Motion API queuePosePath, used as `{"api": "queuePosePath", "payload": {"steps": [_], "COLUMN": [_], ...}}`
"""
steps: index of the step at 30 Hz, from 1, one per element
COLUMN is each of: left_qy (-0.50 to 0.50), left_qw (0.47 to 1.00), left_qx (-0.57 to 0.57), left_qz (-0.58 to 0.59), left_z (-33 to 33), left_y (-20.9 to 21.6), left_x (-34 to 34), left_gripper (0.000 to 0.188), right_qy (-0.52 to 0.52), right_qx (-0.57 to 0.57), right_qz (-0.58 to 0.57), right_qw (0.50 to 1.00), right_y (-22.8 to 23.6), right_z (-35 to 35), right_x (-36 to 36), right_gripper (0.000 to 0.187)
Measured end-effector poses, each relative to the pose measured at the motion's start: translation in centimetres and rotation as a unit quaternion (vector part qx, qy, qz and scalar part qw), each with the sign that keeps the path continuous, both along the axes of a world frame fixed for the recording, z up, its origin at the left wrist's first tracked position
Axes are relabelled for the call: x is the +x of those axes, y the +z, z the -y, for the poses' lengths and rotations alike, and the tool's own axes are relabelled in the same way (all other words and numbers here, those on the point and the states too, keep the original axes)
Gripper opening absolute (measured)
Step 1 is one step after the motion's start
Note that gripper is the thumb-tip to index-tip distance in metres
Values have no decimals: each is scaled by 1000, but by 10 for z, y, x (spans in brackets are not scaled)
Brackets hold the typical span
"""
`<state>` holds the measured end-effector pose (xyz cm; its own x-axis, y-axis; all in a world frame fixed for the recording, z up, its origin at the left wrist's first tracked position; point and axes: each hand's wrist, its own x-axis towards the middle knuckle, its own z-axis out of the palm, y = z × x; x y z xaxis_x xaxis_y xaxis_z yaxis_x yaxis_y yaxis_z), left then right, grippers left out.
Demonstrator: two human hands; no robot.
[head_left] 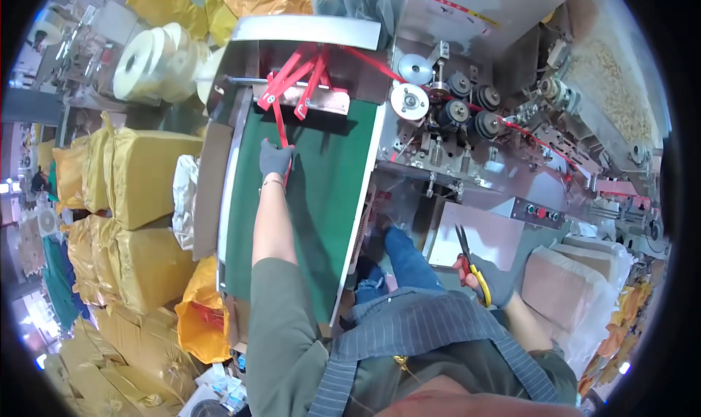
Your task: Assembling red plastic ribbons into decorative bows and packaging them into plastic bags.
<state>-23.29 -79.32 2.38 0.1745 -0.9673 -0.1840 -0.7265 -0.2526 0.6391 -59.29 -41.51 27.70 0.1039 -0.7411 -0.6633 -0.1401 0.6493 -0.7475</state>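
Note:
My left hand, in a grey glove, reaches out over a green conveyor belt. Its fingers are closed on a red ribbon, and a bit of red shows beside the wrist too. More loops of red ribbon hang over a bar at the belt's far end. Lower right, away from the belt, my right hand wears a grey glove with bare or red-looking fingertips. It grips a pair of scissors with yellow handles, the dark blades pointing up and away from me.
Right of the belt stands a machine with several rollers and red ribbon threaded through. A control box with buttons sits nearer. Yellow wrapped bundles are stacked left, beside an open orange sack. White spools stand far left.

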Motion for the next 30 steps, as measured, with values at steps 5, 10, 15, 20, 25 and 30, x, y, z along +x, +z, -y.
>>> {"api": "queuePosePath", "payload": {"steps": [5,10,15,20,25,30], "left_qy": [-4,-39,-63,-104,-134,-49], "left_qw": [961,936,900,879,945,935], "left_qx": [51,5,-162,-220,-60,140], "left_qz": [-273,-349,-399,-411,-291,-323], "left_z": [21,46,71,-8,-133,-276], "left_y": [19,108,205,365,410,349], "left_x": [-16,-53,-29,5,46,62], "left_gripper": [42,16,15,22,32,20], "right_qy": [0,5,100,121,34,-40], "right_qx": [-47,-55,-87,-109,-187,-242], "right_qz": [-41,-72,-99,-93,55,201], "right_qw": [998,996,986,982,980,948], "right_y": [12,5,14,28,9,27], "right_z": [22,2,8,-6,6,69], "right_x": [1,5,27,41,62,153], "right_gripper": [41,41,39,43,23,25]}}
